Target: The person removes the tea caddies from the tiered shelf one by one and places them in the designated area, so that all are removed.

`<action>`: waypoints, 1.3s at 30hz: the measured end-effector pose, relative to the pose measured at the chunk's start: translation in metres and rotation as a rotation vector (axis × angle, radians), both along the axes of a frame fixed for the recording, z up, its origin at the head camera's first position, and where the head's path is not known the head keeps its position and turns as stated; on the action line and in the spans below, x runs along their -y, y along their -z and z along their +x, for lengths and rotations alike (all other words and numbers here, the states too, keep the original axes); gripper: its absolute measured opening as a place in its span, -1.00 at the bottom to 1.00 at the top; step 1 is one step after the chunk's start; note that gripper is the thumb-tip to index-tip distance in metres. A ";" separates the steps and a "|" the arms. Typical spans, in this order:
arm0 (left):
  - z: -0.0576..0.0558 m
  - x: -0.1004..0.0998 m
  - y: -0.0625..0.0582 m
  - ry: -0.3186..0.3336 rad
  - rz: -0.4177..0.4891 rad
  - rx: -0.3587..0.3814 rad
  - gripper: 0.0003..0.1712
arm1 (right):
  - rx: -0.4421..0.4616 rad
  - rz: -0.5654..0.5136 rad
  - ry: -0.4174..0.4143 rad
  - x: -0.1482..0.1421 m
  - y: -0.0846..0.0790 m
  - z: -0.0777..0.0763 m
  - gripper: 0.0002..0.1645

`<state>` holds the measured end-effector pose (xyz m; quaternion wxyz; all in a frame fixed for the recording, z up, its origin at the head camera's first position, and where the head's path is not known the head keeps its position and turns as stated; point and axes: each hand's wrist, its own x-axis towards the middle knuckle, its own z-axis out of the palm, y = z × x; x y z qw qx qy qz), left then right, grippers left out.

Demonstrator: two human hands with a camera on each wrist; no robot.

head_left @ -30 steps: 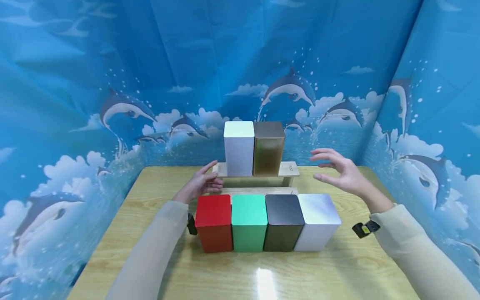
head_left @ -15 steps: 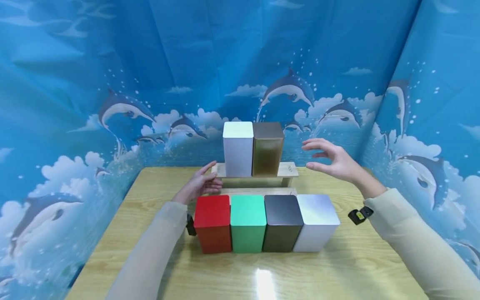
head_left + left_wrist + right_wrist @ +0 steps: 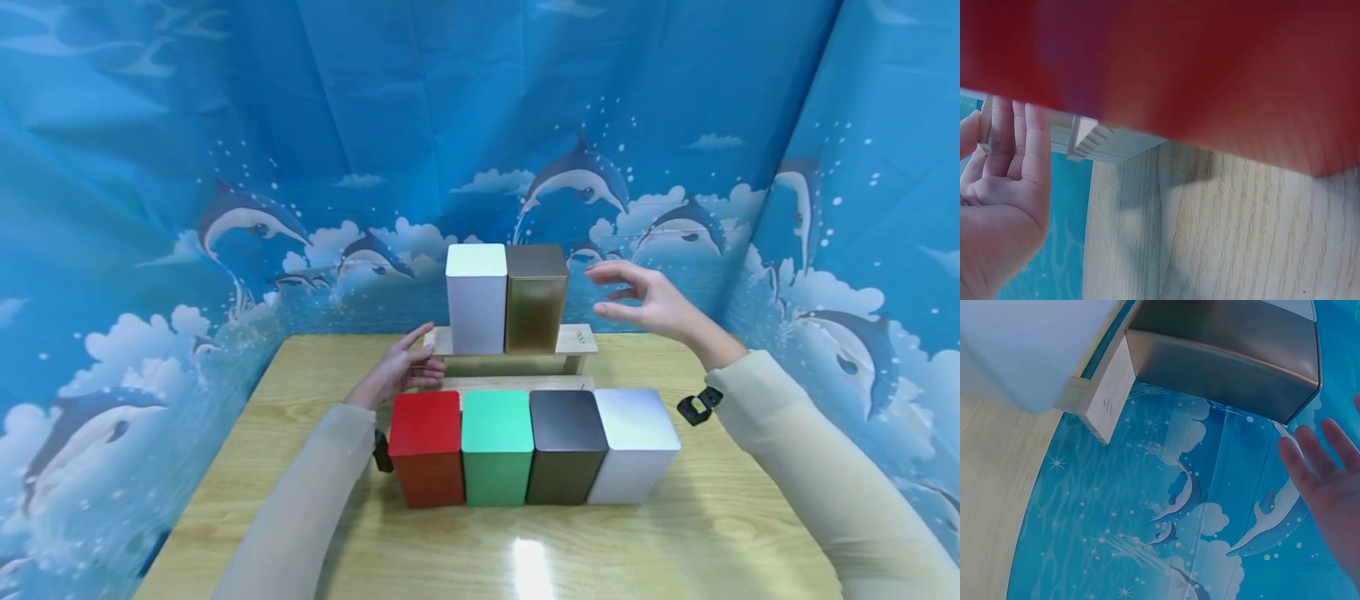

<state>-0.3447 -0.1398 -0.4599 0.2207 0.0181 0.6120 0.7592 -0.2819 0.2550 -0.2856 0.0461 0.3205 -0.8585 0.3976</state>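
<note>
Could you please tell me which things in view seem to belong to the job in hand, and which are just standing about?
Likely in the job:
wooden stand, its end in the left grip
bronze canister, the right grip close beside it

Apparently just standing about:
white canister, on the stand
red canister, green canister, black canister, silver canister, in the front row

Our left forearm [image 3: 303,492] reaches over the left side of the table [image 3: 300,367], and our left hand [image 3: 405,365] pinches the wooden shelf's [image 3: 577,340] left end between thumb and nearly straight fingers. Our right forearm [image 3: 817,475] crosses the table's right side, our right hand [image 3: 652,304] raised near the shelf's right end, fingers loosely bent, thumb apart below.
</note>
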 end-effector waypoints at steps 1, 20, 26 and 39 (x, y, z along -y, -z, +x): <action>0.000 0.000 0.000 -0.001 -0.001 0.000 -0.36 | 0.007 -0.002 0.002 -0.001 0.002 -0.005 -0.41; -0.001 0.000 0.000 -0.025 -0.017 0.012 -0.38 | 0.146 -0.002 0.052 0.013 0.004 -0.049 -0.25; -0.002 0.001 0.001 -0.003 -0.027 0.006 -0.33 | 0.208 -0.005 0.022 0.026 -0.006 -0.044 -0.23; -0.002 0.001 0.001 0.011 -0.020 -0.006 -0.36 | 0.247 -0.011 0.002 0.037 -0.008 -0.052 -0.19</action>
